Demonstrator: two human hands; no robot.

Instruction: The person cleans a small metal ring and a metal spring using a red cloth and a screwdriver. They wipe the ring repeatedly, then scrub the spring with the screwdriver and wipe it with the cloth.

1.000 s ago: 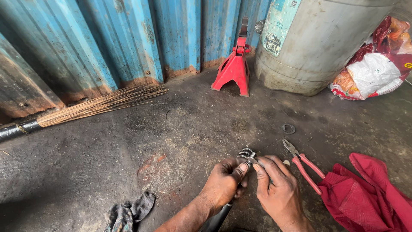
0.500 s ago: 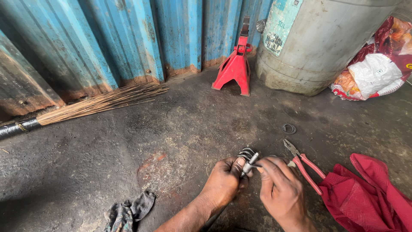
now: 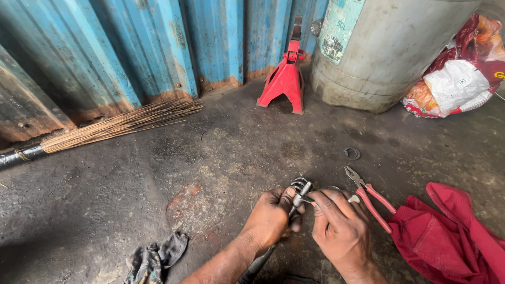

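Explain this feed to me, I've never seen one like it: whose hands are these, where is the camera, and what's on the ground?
There is no machine here. One camera, worn on a person's head, looks down at their two bare hands over a dirty concrete floor. The left hand grips a dark rod with a small coil spring at its top end. The right hand pinches a small metal piece against that spring with its fingers. Red-handled pliers lie beside a red cloth. A metal ring, a dark rag, a stick broom, a red jack stand and a grey drum are further off.
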